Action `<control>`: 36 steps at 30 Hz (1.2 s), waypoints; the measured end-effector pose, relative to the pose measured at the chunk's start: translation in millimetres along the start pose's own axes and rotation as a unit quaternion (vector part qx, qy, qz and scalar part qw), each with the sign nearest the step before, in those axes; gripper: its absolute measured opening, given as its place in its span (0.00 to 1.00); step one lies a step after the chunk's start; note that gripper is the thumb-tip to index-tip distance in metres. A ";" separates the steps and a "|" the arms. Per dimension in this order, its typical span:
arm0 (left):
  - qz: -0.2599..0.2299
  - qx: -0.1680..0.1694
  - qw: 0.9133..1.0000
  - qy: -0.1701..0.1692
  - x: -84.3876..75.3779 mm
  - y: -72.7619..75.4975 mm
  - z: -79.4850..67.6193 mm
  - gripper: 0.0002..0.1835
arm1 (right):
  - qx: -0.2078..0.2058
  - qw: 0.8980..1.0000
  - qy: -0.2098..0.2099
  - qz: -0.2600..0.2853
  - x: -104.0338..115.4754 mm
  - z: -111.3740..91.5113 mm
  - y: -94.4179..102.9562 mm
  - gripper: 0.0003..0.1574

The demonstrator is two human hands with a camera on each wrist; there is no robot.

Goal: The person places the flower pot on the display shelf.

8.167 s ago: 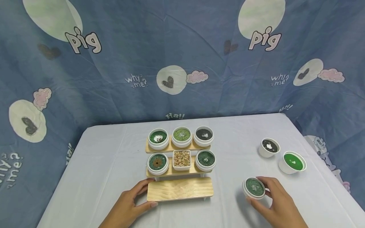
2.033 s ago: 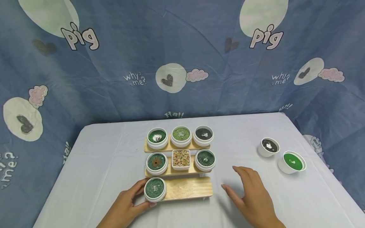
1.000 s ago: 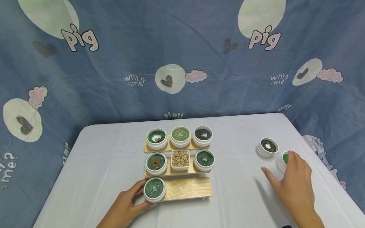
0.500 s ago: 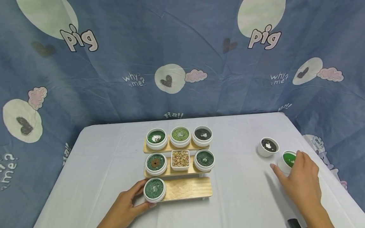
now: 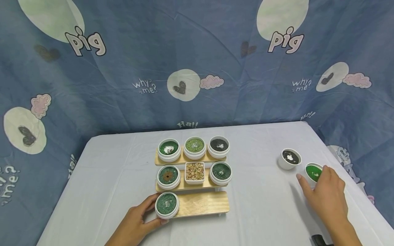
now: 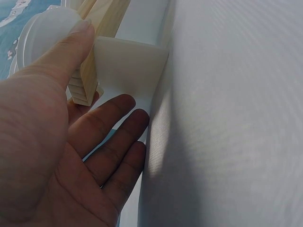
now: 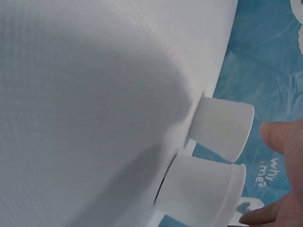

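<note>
My left hand (image 5: 136,218) pinches the left end of the lowest step of a three-step wooden display stand (image 5: 204,202), thumb in front and index finger behind. In the left wrist view the thumb (image 6: 78,40) lies along the board's edge, while the other fingers (image 6: 120,137) are loosely extended. A white cup with speckled green filling (image 5: 166,204) sits on that end, beside the hand. My right hand (image 5: 329,196) is over a white cup with bright green filling (image 5: 313,172), thumb and fingers spread on either side. The right wrist view shows the thumb (image 7: 279,135) apart from this cup (image 7: 201,189).
A white cup with dark filling (image 5: 289,159) stands just left of the green one. Several cups fill the upper two steps, among them a square dish of chopped nuts (image 5: 195,172). White cloth (image 5: 255,218) covers the table; a blue printed curtain (image 5: 209,44) hangs behind.
The speckled green cup went from the right hand onto the lowest step's left end. Emptied, the right hand moved right to the bright green cup. The left hand stays at the stand.
</note>
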State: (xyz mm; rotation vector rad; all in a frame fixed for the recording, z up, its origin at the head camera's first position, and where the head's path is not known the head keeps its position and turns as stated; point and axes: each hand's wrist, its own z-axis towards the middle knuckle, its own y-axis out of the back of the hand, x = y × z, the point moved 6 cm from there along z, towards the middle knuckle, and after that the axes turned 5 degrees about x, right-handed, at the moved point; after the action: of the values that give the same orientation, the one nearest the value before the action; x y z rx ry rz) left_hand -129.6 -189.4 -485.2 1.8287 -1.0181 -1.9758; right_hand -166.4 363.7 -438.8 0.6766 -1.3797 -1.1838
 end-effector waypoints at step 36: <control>-0.005 0.003 1.000 0.004 -2.8 1.1 -1.0 0.37 | 0.052 0.996 -0.066 -0.001 -11.7 12.4 -2.7 0.52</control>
State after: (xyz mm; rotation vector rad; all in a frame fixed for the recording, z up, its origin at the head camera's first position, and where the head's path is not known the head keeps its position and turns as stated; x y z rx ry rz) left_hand -128.5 -188.7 -482.3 1.8482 -1.0153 -1.9710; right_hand -176.6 376.7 -443.9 0.6830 -1.5613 -1.1810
